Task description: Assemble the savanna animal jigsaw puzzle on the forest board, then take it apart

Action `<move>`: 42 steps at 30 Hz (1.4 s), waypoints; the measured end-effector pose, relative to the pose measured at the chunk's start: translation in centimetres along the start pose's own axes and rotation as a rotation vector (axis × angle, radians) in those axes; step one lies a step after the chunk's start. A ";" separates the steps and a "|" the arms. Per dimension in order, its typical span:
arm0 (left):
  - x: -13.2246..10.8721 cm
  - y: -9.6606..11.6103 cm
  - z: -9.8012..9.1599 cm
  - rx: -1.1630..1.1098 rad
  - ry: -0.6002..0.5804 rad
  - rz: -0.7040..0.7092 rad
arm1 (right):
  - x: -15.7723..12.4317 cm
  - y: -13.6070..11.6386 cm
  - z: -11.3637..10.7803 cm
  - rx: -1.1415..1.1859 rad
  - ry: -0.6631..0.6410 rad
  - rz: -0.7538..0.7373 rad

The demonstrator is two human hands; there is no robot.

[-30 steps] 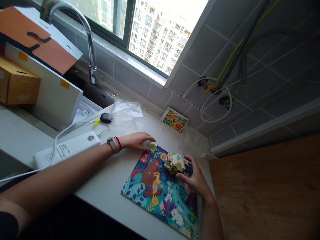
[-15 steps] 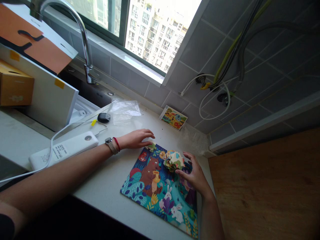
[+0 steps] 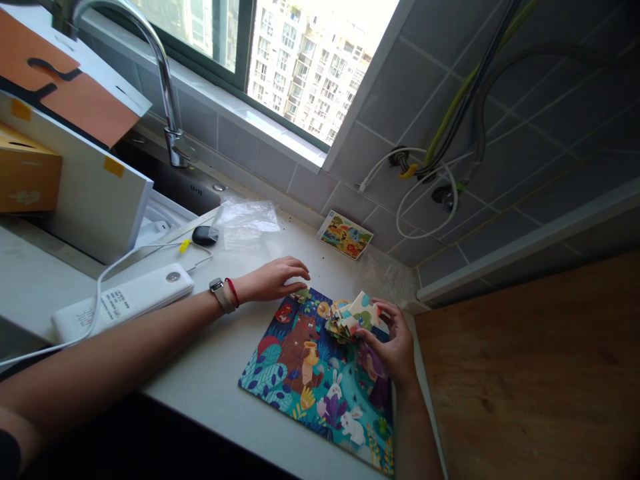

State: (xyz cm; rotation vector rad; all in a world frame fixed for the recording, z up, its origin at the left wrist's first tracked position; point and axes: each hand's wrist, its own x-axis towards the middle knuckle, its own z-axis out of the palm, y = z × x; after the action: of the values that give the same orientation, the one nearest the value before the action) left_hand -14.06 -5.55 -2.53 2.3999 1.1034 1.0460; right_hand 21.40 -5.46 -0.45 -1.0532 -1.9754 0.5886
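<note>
- On the bench (image 3: 210,380), from the head view, I see the puzzle (image 3: 325,400) lying flat, a heap of loose pieces (image 3: 337,327) on top.
- Right hand (image 3: 399,343): fingers pinch a pale piece at the heap (image 3: 364,311); hasty lifting could spill others.
- Left hand (image 3: 270,279): fingers loose by a green piece (image 3: 302,294), contact unclear; brushing could shift it.

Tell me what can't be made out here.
In the head view:
Puzzle: patch hidden under the pile of pieces.
Lower pieces: covered by the upper ones.
Piece in the right hand: partly covered by that hand.
Power bank: fine print too small.
Brown box: cut off by left edge.
</note>
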 end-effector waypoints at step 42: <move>-1.5 7.7 5.4 -0.315 -0.141 0.001 | -1.8 4.8 -2.1 -0.794 -0.190 0.585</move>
State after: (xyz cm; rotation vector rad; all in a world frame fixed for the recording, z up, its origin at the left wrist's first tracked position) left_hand -6.69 -11.60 -2.88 2.1847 0.8213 0.9539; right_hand 25.93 -4.34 -3.42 -2.1705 -2.1028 0.1735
